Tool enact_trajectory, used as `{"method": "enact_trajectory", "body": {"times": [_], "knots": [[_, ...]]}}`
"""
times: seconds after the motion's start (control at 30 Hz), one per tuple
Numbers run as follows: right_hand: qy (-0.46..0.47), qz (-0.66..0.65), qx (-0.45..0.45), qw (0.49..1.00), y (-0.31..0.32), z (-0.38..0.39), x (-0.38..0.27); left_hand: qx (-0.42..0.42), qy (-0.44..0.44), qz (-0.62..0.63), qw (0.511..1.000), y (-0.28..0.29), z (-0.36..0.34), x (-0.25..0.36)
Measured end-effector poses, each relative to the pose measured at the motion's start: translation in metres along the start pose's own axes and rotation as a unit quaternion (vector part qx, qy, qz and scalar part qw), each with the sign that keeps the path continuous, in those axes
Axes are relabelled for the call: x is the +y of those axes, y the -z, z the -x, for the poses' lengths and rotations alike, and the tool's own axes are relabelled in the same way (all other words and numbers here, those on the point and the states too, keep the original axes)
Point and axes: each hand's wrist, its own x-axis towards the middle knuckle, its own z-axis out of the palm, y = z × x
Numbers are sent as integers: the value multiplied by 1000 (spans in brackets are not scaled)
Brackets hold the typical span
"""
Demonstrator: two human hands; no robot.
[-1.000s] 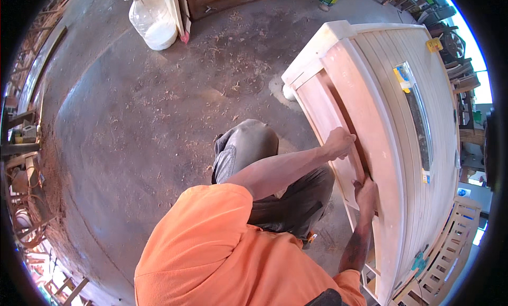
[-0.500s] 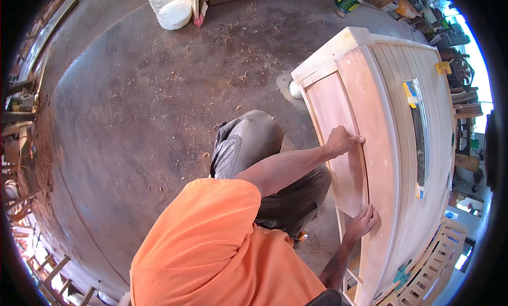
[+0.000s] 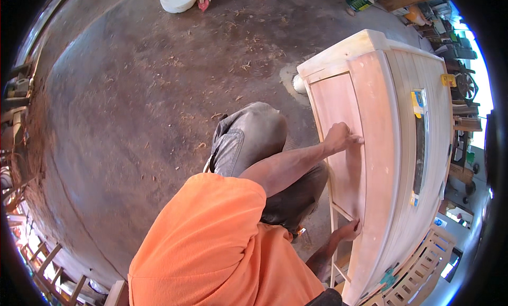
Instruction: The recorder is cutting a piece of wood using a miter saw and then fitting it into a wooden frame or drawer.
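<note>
Beside me on the right stands a pale wooden cabinet (image 3: 375,110) with a recessed panel (image 3: 332,102) set in its frame. My left hand (image 3: 340,138) is at the panel's long inner edge, fingers curled, one fingertip pressed to the groove by the frame. Farther down the same edge, my right hand (image 3: 348,231) has its fingers pinched together at the panel's lower corner. Anything thin in either hand is too small or hidden to make out. Below that corner the frame is an opening with a slim wooden bar.
On the planked surface lie a long narrow tool (image 3: 420,152) with yellow-and-blue ends and a yellow object (image 3: 448,80). A slatted wooden piece (image 3: 418,271) stands at lower right. Wood shavings scatter the floor (image 3: 143,110). A white plastic container (image 3: 176,0) and green can (image 3: 360,0) stand beyond.
My right hand has moved down and left along the panel's edge, from the frame face to the lower corner. My left hand stays at the groove. The view has shifted slightly.
</note>
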Motion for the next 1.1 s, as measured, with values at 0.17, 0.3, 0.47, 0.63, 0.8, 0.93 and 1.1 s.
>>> {"method": "enact_trajectory", "body": {"times": [0.17,0.3,0.47,0.63,0.8,0.93,1.1], "knots": [[-129,-151,-3,980,-7,-1,10,-24,-4,5,1000,9,5,16],[-192,-179,21,965,-11,10,-24,8,-31,-12,999,4,9,13],[-195,-239,71,949,-19,14,-30,-18,-20,-27,999,-1,8,21],[106,-22,92,990,-34,-8,81,36,-149,-79,985,-6,-21,-13],[-50,-105,161,980,-46,11,50,-55,-36,42,997,25,-6,26],[-87,-159,204,962,-43,15,42,-41,9,8,999,19,-4,35],[-78,-129,210,966,-38,17,38,-16,-1,-2,1000,23,-12,33]]}}
